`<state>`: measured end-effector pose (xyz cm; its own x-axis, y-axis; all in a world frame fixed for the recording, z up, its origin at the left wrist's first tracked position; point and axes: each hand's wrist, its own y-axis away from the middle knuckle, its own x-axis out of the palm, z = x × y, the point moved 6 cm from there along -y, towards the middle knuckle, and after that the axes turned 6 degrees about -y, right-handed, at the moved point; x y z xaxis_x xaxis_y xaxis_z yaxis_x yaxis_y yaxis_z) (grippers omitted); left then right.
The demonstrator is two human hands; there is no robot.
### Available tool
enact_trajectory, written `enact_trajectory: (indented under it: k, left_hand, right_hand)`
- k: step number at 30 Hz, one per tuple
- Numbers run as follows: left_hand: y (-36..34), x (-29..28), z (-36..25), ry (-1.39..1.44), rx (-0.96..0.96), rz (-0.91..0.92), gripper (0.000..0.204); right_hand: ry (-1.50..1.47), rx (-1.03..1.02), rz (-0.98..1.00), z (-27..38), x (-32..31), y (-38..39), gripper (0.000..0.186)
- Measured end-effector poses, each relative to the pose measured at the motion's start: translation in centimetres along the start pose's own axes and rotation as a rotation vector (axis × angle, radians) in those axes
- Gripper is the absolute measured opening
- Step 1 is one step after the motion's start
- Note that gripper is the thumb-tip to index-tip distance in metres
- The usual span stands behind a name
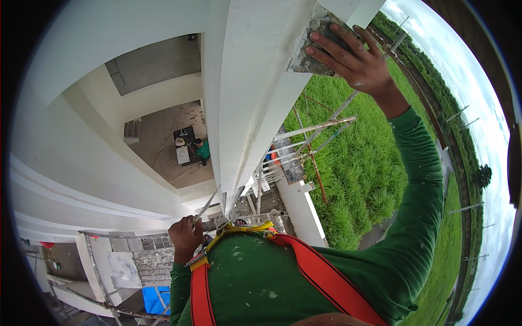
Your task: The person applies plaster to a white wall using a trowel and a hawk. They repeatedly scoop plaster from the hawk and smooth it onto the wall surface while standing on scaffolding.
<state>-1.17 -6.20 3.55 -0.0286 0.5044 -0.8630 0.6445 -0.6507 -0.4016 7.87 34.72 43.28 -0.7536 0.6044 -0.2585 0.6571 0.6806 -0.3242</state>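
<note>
My right hand is stretched out at the upper right, fingers spread across a rectangular grey scraper plate smeared with putty. Its thumb is hidden. The plate lies against the edge of a long pale wall column. Low on the left, near my chest, my left hand is closed around a thin putty knife, its narrow blade pointing up and to the right. Part of the knife's handle is covered by the fingers.
I wear a red harness strap with yellow webbing. Rusty scaffold poles stand beyond the column, above tall grass. Far below, a person in green is beside a dark table. A blue sheet lies lower left.
</note>
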Motion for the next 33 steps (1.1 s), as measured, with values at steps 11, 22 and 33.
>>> enact_trajectory:
  k: [11,22,33]
  left_hand:
    - [0.6,-0.3,0.7,0.007,-0.011,-0.037,0.022]
    - [-7.0,-4.5,-5.8,1.281,-0.218,0.287,0.035]
    - [-10.4,-9.1,-12.5,1.469,0.059,0.301,0.036]
  right_hand:
    - [-0.008,0.056,0.114,-1.0,1.1,4.7,0.052]
    - [-0.892,1.033,-0.57,12.7,-5.5,5.9,0.026]
    - [-1.668,0.783,-0.365,21.8,-7.0,-1.8,0.023]
